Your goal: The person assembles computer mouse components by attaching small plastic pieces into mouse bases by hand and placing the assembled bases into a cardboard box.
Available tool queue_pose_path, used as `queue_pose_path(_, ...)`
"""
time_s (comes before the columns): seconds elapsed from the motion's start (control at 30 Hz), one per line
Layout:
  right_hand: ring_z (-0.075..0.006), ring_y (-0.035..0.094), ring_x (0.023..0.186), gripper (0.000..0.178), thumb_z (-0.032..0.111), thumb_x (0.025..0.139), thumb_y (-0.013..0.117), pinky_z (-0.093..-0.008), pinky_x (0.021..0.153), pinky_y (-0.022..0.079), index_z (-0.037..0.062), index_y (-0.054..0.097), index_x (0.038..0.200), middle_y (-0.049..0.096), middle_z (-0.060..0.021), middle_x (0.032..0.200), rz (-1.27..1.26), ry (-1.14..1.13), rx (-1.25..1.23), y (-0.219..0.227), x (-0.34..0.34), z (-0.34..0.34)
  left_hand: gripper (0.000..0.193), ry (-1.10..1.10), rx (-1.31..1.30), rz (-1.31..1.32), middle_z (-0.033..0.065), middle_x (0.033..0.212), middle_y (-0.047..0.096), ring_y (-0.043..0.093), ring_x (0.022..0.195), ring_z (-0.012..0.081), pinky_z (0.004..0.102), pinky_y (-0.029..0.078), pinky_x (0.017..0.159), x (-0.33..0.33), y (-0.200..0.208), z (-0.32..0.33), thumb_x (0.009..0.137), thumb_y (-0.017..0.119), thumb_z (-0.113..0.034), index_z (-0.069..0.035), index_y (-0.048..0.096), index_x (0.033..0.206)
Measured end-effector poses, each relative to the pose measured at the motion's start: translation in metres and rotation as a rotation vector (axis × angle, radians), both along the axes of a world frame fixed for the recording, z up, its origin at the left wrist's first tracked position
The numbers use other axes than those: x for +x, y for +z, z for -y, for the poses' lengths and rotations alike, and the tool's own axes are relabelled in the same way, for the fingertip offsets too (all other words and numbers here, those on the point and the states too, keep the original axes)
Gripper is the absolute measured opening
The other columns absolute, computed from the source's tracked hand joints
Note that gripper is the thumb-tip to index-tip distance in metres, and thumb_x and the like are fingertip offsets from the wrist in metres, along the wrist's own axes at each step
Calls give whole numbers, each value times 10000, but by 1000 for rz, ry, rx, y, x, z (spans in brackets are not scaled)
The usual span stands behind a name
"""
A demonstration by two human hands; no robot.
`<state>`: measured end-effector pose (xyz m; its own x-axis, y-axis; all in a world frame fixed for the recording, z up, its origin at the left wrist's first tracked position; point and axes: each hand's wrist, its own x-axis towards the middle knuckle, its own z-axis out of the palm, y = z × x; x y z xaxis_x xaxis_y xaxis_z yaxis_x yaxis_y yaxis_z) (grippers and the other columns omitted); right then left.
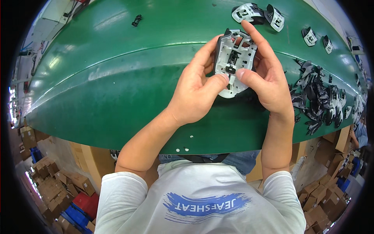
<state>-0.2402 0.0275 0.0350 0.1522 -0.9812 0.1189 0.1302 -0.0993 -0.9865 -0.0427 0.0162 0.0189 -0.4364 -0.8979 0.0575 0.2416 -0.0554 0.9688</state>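
Note:
Above the green table point(117, 97), a plastic shell, apparently a computer mouse cover, is held with its white, ribbed inside facing up. Its rim is black at the sides. My left hand point(194, 89) grips the shell point(224, 58) along its left edge, the thumb resting on the lower inside. On the opposite edge my right hand point(269, 84) holds it too, index finger stretched up past the top corner. My right thumb presses near a small black piece point(233, 57) seated in the middle of the shell. The fingers underneath are hidden.
Similar black-and-white shells point(247, 13) lie at the back right. A heap of black plastic parts point(311, 91) spreads to the right of my right hand. One small black part point(136, 20) lies far left; tiny white pieces point(177, 150) sit near the front edge. Cardboard boxes point(78, 181) crowd the floor.

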Motion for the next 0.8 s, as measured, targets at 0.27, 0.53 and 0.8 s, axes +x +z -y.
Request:
queue_pose_path(0.27, -169, 614, 1218, 862, -73, 872, 631, -316, 1047, 517, 20, 344, 1680, 579, -115, 1453, -58, -28, 55, -5, 10, -3, 671, 67, 63, 63, 181, 1423, 621, 666, 1194, 200, 315, 597, 889, 0, 1, 1, 957, 576, 8, 43, 373, 1595)
queue_pose_path(0.53, -121, 584, 962, 883, -34, 852, 646, -281, 882, 528, 102, 379, 1683, 636, -92, 1366, -239, -95, -27, -18, 15, -2, 678, 147, -92, 109, 206, 1389, 662, 701, 1212, 252, 375, 579, 1014, -3, -18, 2, 930, 604, 14, 60, 387, 1570)
queue_pose_path(0.8, -194, 657, 1064, 849, -27, 875, 646, -343, 941, 557, 91, 384, 1675, 648, -146, 1348, -380, -99, -101, -27, 21, 0, 651, 151, -169, 379, 155, 1350, 693, 679, 1227, 207, 366, 527, 1083, -1, -11, 4, 916, 577, 22, 37, 432, 1551)
